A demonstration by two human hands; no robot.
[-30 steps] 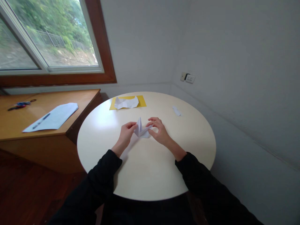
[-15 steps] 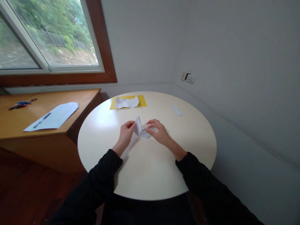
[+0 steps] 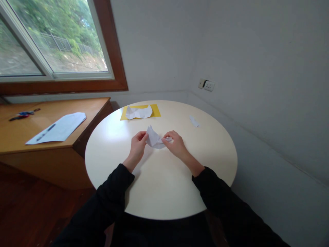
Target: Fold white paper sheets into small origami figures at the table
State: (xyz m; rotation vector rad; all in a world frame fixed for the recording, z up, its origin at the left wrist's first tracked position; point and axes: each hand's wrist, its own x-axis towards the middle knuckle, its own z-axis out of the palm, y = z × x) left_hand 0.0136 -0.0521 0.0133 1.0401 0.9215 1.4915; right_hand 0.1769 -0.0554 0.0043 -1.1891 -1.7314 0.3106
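From where I stand I can read no word, number, brand or sign, whether on the folded white paper point(image 3: 153, 139), the yellow sheet point(image 3: 156, 110), the pen point(image 3: 46, 131) or the wall socket point(image 3: 209, 85).

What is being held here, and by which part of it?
A folded white paper: the left hand pinches its left edge, the right hand its right end. Which folds lie between the fingers is too small to tell.

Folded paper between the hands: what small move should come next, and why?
Perhaps the right hand should gently press its end of the paper flatter: that end sits lower, while the other side stands up, and the left hand, pinching that raised side's edge, could steady it.
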